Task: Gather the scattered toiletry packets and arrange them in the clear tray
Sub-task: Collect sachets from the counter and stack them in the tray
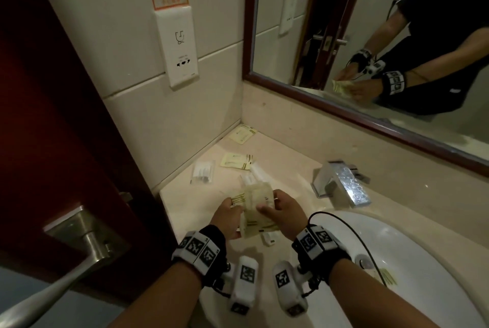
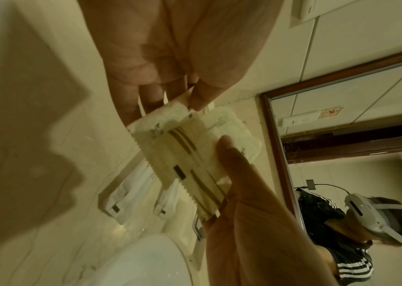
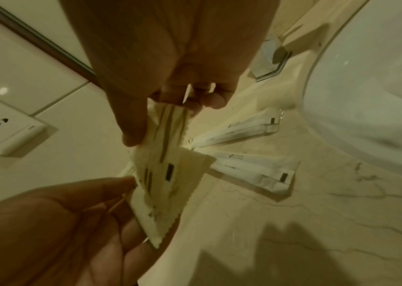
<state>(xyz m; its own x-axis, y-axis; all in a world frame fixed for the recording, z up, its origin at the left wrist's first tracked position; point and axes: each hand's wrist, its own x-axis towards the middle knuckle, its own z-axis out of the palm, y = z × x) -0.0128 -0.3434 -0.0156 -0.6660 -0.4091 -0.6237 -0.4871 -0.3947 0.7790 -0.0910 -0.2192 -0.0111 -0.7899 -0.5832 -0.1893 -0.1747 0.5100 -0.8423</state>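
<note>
Both my hands hold one stack of cream packets with gold stripes (image 1: pixel 258 206) above the counter's front left part. My left hand (image 1: pixel 229 212) grips the stack's left side and my right hand (image 1: pixel 277 207) pinches its right side, thumb on top. The left wrist view shows the stack (image 2: pixel 185 154) fanned between the two hands. More packets lie loose: one cream packet (image 1: pixel 243 134) in the back corner, another (image 1: pixel 236 161) nearer, a clear packet (image 1: pixel 203 171) by the wall, long white packets (image 1: pixel 258 174) behind the stack. No clear tray shows in any view.
A chrome faucet (image 1: pixel 341 185) stands right of the hands, above the white sink (image 1: pixel 436 261); a striped packet (image 1: pixel 385 276) lies in the basin. A small white packet (image 1: pixel 268 239) lies under the hands. The red door and its metal handle (image 1: pixel 79 245) are close on the left. A mirror hangs behind.
</note>
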